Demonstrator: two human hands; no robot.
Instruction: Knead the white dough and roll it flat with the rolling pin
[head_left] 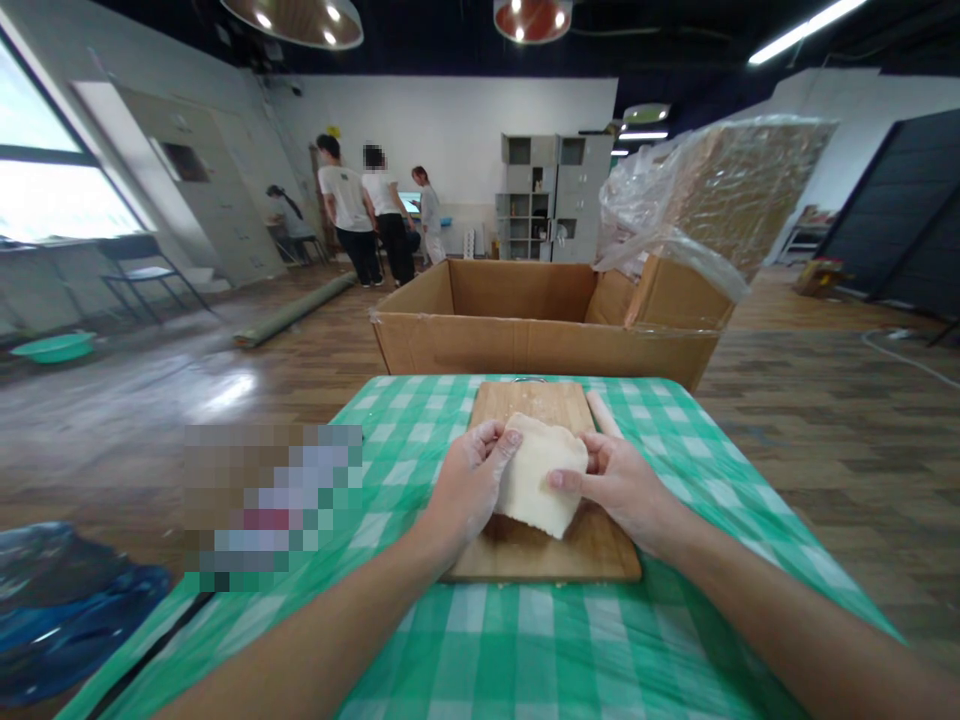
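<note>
A thin, pale sheet of dough (541, 475) with uneven edges is held up over a wooden cutting board (547, 560). My left hand (472, 480) pinches its left edge between thumb and fingers. On the opposite side, my right hand (619, 485) grips the dough, the thumb lying on its front face and the fingers behind. Both hands look dusted with flour. Beside the board's far right edge lies a pale rolling pin (602, 412), partly hidden by the board and my right hand.
A green-and-white checked tablecloth (540, 650) covers the table. Just beyond it stands a large open cardboard box (525, 343), with a plastic-wrapped carton (742, 200) at its right. Several people are in the background. A blurred-out object (277, 500) is at the table's left edge.
</note>
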